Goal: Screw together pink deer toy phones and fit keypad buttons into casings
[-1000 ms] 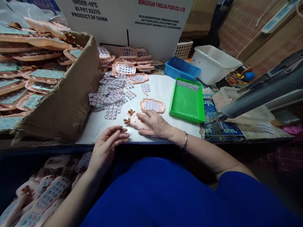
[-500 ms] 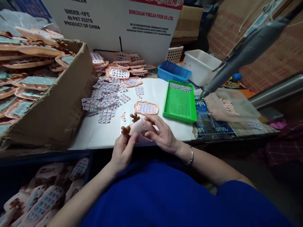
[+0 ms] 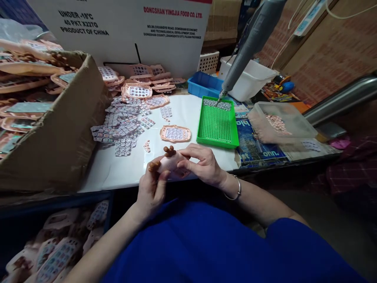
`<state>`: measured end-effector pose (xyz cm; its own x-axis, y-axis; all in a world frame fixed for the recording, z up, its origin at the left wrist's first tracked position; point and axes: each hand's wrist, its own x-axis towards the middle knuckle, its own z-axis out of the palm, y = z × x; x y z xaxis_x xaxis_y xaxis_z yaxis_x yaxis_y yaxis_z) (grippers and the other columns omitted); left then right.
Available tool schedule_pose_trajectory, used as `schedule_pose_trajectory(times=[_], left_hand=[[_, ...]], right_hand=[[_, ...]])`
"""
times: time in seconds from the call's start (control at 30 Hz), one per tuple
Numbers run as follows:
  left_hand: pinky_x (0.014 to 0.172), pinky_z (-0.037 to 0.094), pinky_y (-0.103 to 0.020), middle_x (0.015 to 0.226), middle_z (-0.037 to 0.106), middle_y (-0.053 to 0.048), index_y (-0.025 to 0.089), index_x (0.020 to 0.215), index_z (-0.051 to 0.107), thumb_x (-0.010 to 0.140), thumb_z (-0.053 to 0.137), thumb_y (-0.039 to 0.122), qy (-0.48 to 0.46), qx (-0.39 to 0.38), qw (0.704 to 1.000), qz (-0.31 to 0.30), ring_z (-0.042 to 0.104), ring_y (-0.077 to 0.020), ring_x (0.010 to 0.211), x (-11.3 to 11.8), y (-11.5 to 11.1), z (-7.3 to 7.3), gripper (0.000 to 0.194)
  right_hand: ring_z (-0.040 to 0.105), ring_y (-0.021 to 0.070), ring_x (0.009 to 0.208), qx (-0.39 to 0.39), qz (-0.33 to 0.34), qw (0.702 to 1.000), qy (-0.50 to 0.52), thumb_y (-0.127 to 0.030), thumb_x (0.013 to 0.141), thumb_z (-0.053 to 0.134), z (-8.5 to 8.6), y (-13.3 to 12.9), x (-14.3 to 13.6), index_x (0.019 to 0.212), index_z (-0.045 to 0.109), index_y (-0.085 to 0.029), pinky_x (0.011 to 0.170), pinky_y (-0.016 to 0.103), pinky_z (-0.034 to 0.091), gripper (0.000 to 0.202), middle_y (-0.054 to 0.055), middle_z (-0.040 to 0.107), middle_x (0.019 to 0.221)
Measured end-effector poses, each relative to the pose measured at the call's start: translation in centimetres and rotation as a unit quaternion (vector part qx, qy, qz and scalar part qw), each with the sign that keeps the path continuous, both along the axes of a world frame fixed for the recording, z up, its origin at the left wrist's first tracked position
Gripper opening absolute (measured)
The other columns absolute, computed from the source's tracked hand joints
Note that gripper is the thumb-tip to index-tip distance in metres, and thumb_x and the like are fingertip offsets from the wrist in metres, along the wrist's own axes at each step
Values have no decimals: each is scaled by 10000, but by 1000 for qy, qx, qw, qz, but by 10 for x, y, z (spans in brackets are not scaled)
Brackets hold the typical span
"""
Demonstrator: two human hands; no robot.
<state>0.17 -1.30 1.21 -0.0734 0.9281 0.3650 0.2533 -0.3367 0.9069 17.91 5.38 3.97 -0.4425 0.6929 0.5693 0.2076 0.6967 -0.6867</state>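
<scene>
Between my two hands is a pale pink toy phone casing (image 3: 170, 162) with brown antlers, tilted above the front edge of the white work surface. My left hand (image 3: 151, 190) grips its left end, thumb on the near side. My right hand (image 3: 203, 163) closes on the right end, thumb and fingers pressed against the shell. Fingers cover part of the casing. Just beyond it, a pink casing half with a keypad sheet (image 3: 176, 134) lies on the table, and a few small pink pieces (image 3: 147, 146) sit to its left.
A green tray (image 3: 219, 135) holds silvery screws at its far end, and a hanging grey electric screwdriver (image 3: 243, 51) has its tip over them. Keypad sheets (image 3: 118, 122) are heaped left, beside a cardboard box (image 3: 85, 102) of casings. A clear tub (image 3: 294, 125) stands right.
The screwdriver has swung left, its tip now over the screws in the green tray. The toy casing has turned slightly in my hands, and the view has shifted a little.
</scene>
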Motion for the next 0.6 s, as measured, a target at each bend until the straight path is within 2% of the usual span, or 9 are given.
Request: schedule_pose_trajectory(times=[0.07,0.13,0.23,0.3,0.37,0.43,0.47,0.5,0.6], left_hand=[[864,512,-326,1081,694,-87,202,1147,595,878,610,307,-53,-15,998,-6,664,-226,971,3,3,-1,290],[908,504,-324,1106,692,-76,219,1118,616,843,667,363,-171,-81,981,-33,651,-224,1031,7,7,1,314],[857,543,-311,1031,725,-67,208,1022,665,691,810,408,-355,-222,905,-74,681,-225,956,15,11,9,414],[764,575,-289,918,750,-63,185,947,698,611,866,377,-413,-303,855,-81,706,-207,812,16,12,16,422],[662,590,-273,853,763,-63,173,890,728,582,882,357,-434,-364,818,-100,710,-196,700,14,9,20,390],[597,593,-261,832,771,-64,177,840,752,569,887,344,-443,-413,782,-143,719,-202,667,13,5,23,346],[606,600,-265,839,776,-68,182,828,761,560,890,336,-448,-434,763,-171,731,-217,695,13,2,23,335],[652,610,-282,871,779,-76,185,834,770,550,894,325,-453,-450,744,-198,741,-239,755,14,-1,23,341],[811,599,-332,985,770,-115,159,893,777,562,886,294,-454,-481,708,-249,733,-278,903,21,-6,23,374]], right_hand=[[553,110,636,13,-14,1000,4,-493,888,587,-2,-1,-3,889,705,-117,613,245,471,394,12,616,668],[547,112,622,29,-19,999,-19,-490,898,572,-2,-3,-5,899,698,-109,602,251,474,402,14,610,663],[620,158,772,113,-43,989,-80,-487,932,515,7,-4,1,1001,685,-157,721,315,520,377,51,670,813],[608,222,1066,195,-144,968,-56,-487,942,496,19,2,15,1140,642,-222,932,425,495,362,85,660,1091],[428,264,1349,250,-289,924,31,-493,937,499,32,15,35,1306,527,-270,1127,508,345,432,91,506,1371],[265,259,1466,271,-369,883,101,-538,931,482,41,33,58,1416,380,-257,1213,496,212,570,98,364,1498],[221,253,1487,241,-377,889,92,-594,928,438,44,43,68,1440,322,-232,1226,489,182,638,110,327,1524],[233,244,1486,198,-369,903,97,-632,931,378,46,51,77,1437,300,-225,1221,487,210,654,104,343,1514],[572,202,1233,24,-245,961,126,-674,913,366,48,70,91,1269,437,-233,1045,426,481,571,71,614,1230]])
